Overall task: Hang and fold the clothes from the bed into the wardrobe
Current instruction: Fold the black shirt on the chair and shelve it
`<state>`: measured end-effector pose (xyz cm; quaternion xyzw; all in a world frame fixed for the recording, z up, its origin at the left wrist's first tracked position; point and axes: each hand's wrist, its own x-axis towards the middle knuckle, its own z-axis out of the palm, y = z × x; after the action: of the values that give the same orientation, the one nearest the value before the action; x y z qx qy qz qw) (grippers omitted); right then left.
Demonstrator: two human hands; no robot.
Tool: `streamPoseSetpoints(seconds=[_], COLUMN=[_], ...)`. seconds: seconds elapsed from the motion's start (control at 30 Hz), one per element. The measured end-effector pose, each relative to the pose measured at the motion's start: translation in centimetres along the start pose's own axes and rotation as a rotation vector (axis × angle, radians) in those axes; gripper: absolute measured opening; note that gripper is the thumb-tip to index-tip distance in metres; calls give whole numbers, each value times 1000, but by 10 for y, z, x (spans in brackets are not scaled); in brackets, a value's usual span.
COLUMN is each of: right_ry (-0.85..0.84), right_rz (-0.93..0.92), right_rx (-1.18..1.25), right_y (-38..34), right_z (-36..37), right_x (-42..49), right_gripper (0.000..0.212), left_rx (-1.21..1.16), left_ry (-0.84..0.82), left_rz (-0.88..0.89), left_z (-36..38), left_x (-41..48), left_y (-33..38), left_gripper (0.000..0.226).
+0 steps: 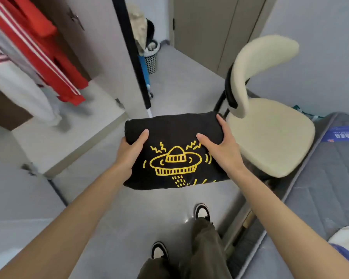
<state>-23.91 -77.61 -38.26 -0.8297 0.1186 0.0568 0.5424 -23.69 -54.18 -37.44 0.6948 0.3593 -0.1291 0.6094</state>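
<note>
Black T-shirt (175, 127): folded into a thick rectangle, yellow saucer print facing up, held in the air at the centre of the frame.
Left hand (130, 151): grips the shirt's left edge, thumb on top, fingers hidden beneath.
Right hand (223, 150): grips the right edge, thumb by the print, fingers round the side.
Wardrobe (73, 135): open, upper left; red striped jacket (48, 57) and white garment (24, 91) hang inside.
Cream chair (270, 135): right of the shirt.
Grey mattress (330, 188): lower right.

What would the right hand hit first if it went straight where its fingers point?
Likely the chair's black frame, just beyond the right hand gripping the black T-shirt; depth is unclear, so it might pass above.
</note>
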Motion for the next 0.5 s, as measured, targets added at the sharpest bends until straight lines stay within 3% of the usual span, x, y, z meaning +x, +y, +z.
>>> streamPoseSetpoints(seconds=[0.27, 0.43, 0.5], right_ry=[-162, -238, -258], right_rz=[-291, -480, -540], right_rx=[52, 118, 135], right_y=[-185, -304, -351], right_z=[94, 135, 150], right_x=[-11, -11, -8], right_gripper=[79, 78, 76], left_rx=[-230, -317, -334], left_ry=[159, 276, 320], left_rz=[202, 337, 385], left_z=[-186, -277, -310], left_x=[-51, -81, -91], left_y=[89, 156, 186], left_gripper=[51, 29, 38])
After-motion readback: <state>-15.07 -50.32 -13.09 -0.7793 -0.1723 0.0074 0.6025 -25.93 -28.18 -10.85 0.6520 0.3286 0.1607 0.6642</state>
